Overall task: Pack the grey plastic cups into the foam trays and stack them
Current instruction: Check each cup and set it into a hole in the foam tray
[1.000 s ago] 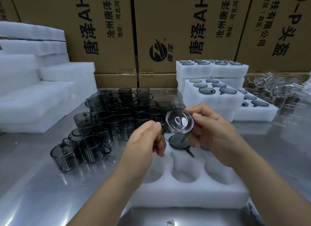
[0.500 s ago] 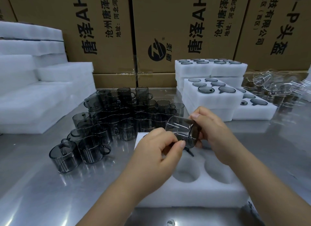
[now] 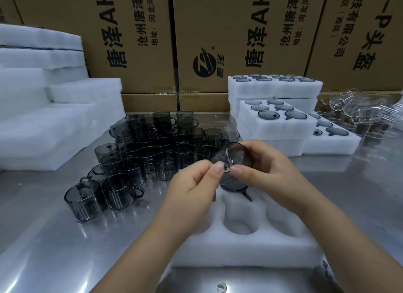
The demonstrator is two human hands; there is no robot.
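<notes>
My right hand (image 3: 268,172) grips a grey plastic cup (image 3: 237,155) above the foam tray (image 3: 239,249), its round bottom turned toward me. My left hand (image 3: 196,188) pinches the cup's near edge with thumb and forefinger, beside my right thumb. One grey cup (image 3: 233,183) sits in a hole at the tray's far side, its handle pointing right. Three nearer holes are bare; my hands hide the rest. A crowd of loose grey cups (image 3: 139,157) stands on the metal table to the left.
Filled foam trays (image 3: 274,127) are stacked at the back right, with another filled tray (image 3: 333,142) beside them. Bare white foam blocks (image 3: 43,118) pile up at the left. Clear plastic pieces (image 3: 359,111) lie at the far right. Cardboard boxes (image 3: 218,42) wall the back.
The cup was turned in my hands: first its mouth faced me, then it lay sideways, now its bottom faces me. My left fingers moved to pinch its near edge.
</notes>
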